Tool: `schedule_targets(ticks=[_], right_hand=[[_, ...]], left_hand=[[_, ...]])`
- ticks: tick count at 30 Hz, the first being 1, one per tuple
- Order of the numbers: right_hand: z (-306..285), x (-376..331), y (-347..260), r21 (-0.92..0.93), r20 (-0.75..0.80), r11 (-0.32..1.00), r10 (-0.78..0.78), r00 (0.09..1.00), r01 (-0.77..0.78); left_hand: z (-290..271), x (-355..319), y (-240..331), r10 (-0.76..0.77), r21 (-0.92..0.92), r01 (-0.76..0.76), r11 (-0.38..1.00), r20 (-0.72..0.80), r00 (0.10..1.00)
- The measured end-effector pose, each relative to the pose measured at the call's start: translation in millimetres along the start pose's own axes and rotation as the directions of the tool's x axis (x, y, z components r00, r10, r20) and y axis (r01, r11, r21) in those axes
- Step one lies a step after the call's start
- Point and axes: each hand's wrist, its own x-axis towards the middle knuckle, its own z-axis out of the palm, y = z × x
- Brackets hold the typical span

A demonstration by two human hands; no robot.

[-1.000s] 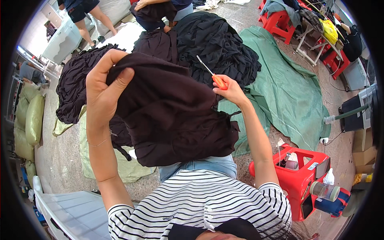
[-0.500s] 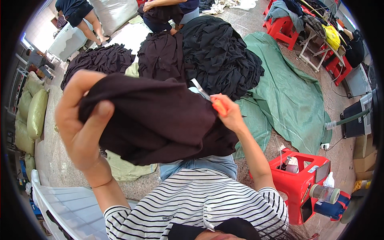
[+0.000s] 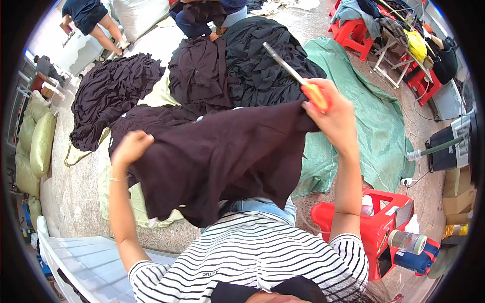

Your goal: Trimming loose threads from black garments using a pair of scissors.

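Note:
A dark brown garment (image 3: 222, 156) is stretched out in front of my body, hanging between both hands. My left hand (image 3: 132, 151) is closed on its left edge. At the upper right corner, my right hand (image 3: 333, 113) pinches the cloth. That same hand also grips a tool (image 3: 287, 64) with a long, narrow metal blade and an orange and yellow handle. The blade points up and to the left, away from me; whether it is one blade or two closed together I cannot make out. More dark brown cloth (image 3: 151, 117) lies just behind the held garment.
Piles of dark brown (image 3: 116, 83) and black clothes (image 3: 268, 50) lie ahead on the floor. A green tarp (image 3: 369, 111) spreads to the right. Near my right elbow stands a red stool (image 3: 374, 227) with a bottle (image 3: 406, 242) beside it. Another person (image 3: 209, 15) sits beyond the piles.
My left hand has moved down and away, and the right hand up and to the right. The bunched garment is now spread wide, with its right corner in my right hand alongside the tool.

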Motion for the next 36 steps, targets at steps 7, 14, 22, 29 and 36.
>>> schedule_targets(ticks=[7, 14, 22, 29, 36], right_hand=[[68, -29, 43, 0.113, 0.092, 0.962, 0.238, 0.967, -0.248], [69, -84, 31, -0.006, 0.236, 0.972, 0.23, 0.944, -0.236], [97, -136, 23, 0.044, 0.166, 0.972, 0.221, 0.961, -0.231], [85, -136, 23, 0.032, 0.22, 0.953, 0.286, 0.933, -0.3], [63, -144, 18, -0.142, 0.274, 0.917, 0.399, 0.875, -0.373]], left_hand=[[91, -39, 112, 0.193, -0.065, -0.264, 0.962, -0.517, 0.834], [138, -105, 163, 0.507, 0.075, -0.505, 0.86, -0.244, 0.826], [87, -63, 123, 0.183, -0.964, 0.039, 0.264, 0.089, 0.979], [81, 46, 93, 0.436, 0.534, -0.07, 0.843, -0.602, 0.669], [125, 43, 187, 0.7, -0.133, -0.72, 0.681, -0.172, 0.693]])
